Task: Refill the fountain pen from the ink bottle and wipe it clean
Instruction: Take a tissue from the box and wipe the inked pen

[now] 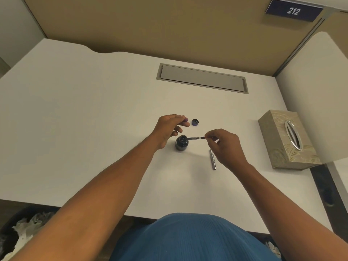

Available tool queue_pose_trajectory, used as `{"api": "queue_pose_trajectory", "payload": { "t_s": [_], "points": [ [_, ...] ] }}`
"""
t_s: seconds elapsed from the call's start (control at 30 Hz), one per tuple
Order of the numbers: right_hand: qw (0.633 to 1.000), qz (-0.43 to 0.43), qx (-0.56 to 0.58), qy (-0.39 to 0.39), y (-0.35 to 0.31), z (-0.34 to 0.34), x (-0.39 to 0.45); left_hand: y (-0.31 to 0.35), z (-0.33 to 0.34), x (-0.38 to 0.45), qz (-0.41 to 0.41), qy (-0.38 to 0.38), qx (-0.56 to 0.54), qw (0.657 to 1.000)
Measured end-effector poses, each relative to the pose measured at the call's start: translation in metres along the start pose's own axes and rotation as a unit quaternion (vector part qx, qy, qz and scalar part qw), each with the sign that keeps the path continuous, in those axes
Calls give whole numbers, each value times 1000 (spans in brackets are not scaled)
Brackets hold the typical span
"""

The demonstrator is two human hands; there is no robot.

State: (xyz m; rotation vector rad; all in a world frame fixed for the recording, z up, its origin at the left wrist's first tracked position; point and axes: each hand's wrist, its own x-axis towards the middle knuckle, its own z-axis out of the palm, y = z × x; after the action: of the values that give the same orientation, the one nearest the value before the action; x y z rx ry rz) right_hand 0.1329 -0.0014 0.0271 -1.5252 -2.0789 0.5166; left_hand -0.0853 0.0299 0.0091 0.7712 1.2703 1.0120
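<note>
Blue shirt [188, 240] fills bottom edge, w/ a bin [22, 232] cut off at lower left. Right hand [225, 146] pinches back end of fountain pen [194, 138], nib end at mouth of ink bottle [182, 143]; nib itself too small to make out. Left hand [170, 129] hovers just beside bottle, fingers loosely curled, holding nothing; bottle cap [195, 122] & silver barrel [213, 159] lie on desk [94, 129], tissue box [288, 138] far right.
</note>
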Motion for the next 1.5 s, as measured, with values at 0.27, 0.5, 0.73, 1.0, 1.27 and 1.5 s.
{"api": "queue_pose_trajectory", "payload": {
  "t_s": [0.27, 0.5, 0.73, 1.0, 1.27, 1.5],
  "points": [
    [895, 275, 344, 74, 8, -7, -6, 4, 17, -15, -71, -180, 45, 980],
    [723, 383, 566, 101, -3, -6, -8, -10, 45, -14, -90, -106, 92, 986],
    [619, 413, 661, 93, -6, -1, -13, -17, 65, -11, -54, -77, -2, 996],
    [592, 433, 675, 82, -3, 5, -23, -15, 75, -7, -21, -78, -30, 996],
    [612, 436, 657, 61, 0, 10, -29, -19, 79, -3, -42, -79, -33, 995],
    [674, 444, 584, 83, 23, -9, -23, -21, 83, -1, -58, -40, -65, 995]
  ]
}}
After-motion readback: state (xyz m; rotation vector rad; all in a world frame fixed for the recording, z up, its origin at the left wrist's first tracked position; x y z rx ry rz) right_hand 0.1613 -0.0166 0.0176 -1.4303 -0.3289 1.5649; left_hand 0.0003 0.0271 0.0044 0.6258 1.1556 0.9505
